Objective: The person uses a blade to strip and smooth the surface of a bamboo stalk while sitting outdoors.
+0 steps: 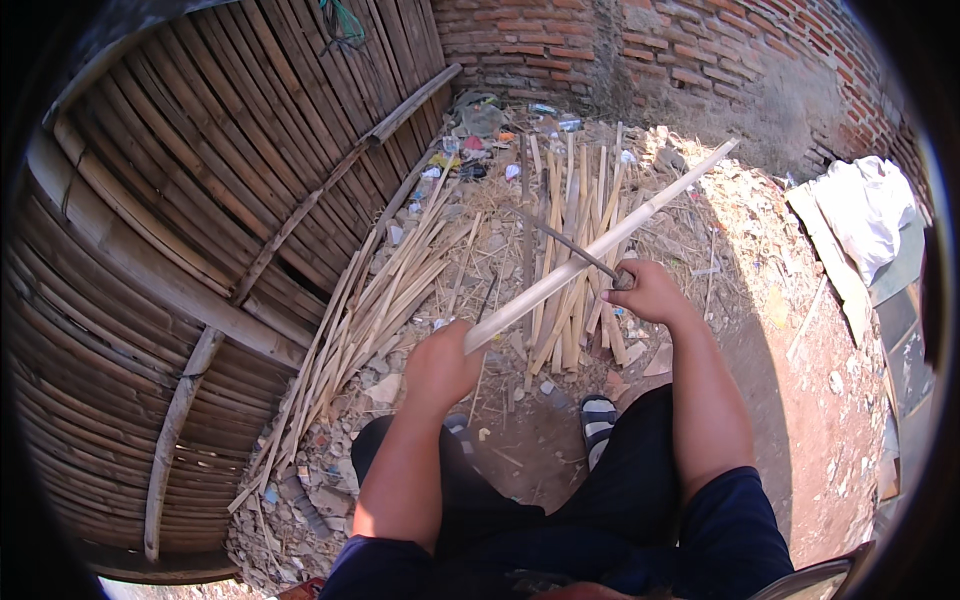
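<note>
My left hand (440,368) is closed round the near end of a long pale bamboo strip (660,201). The strip slants away up to the right, its far end toward the brick wall. In my right hand (648,291) is a knife (557,234), gripped near the strip's right side. Its long dark blade points up to the left and crosses the strip, apparently touching it. My fingers hide most of the knife's handle. Under the strip, a pile of split bamboo strips (570,335) lies on the ground.
More loose bamboo strips (370,305) lie along the bamboo slat wall (190,180) on the left. A brick wall (720,75) closes the far side, with litter (480,120) at its foot. A white sack (865,215) rests on boards at the right.
</note>
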Demonstrator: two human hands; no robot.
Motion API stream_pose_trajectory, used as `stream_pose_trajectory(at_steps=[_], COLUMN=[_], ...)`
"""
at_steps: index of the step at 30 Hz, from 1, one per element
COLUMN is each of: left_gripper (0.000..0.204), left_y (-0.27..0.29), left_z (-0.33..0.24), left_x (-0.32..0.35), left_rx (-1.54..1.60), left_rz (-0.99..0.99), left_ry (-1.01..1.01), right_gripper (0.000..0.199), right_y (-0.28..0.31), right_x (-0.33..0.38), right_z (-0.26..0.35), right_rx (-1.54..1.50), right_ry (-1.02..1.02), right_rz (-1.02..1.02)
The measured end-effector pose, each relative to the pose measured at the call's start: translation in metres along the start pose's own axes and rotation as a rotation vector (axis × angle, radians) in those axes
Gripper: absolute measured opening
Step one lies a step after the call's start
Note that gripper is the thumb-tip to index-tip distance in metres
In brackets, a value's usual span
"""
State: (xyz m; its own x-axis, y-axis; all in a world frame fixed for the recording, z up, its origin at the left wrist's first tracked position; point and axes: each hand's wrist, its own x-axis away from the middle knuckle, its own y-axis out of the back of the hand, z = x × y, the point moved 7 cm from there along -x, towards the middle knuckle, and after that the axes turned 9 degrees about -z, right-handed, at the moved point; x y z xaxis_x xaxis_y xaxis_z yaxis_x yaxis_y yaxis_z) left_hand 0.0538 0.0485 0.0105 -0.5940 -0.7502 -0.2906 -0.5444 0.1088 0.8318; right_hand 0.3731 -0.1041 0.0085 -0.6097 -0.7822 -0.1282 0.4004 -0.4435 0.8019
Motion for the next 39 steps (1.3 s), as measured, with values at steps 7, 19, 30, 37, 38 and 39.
stream_pose_trajectory(at_steps=[7, 19, 30, 37, 38, 39], left_gripper=[0.031, 0.03, 0.03, 0.029, 0.029, 0.029], left_y=[0.0, -0.003, -0.002, -0.003, -0.004, -0.005], left_z=[0.001, 0.004, 0.003, 0.004, 0.003, 0.003], left_x=[0.0, 0.002, 0.0, 0.003, 0.003, 0.003], left_rx=[0.007, -0.003, -0.025, -0.039, -0.034, -0.029], left_rz=[0.009, 0.02, 0.028, 0.044, 0.038, 0.033], left_ry=[0.01, -0.012, -0.003, -0.02, -0.028, -0.035], right_gripper=[0.052, 0.049, 0.064, 0.048, 0.048, 0.047], right_y=[0.004, -0.024, -0.013, -0.035, -0.035, -0.036], right_x=[0.004, 0.009, 0.001, 0.016, 0.016, 0.014], right_z=[0.004, 0.03, 0.006, 0.051, 0.048, 0.043], right_rx=[0.029, 0.017, 0.052, 0.084, 0.068, 0.052], right_ry=[0.014, 0.149, 0.017, 0.201, 0.196, 0.192], right_rz=[0.016, 0.205, 0.118, 0.322, 0.313, 0.305])
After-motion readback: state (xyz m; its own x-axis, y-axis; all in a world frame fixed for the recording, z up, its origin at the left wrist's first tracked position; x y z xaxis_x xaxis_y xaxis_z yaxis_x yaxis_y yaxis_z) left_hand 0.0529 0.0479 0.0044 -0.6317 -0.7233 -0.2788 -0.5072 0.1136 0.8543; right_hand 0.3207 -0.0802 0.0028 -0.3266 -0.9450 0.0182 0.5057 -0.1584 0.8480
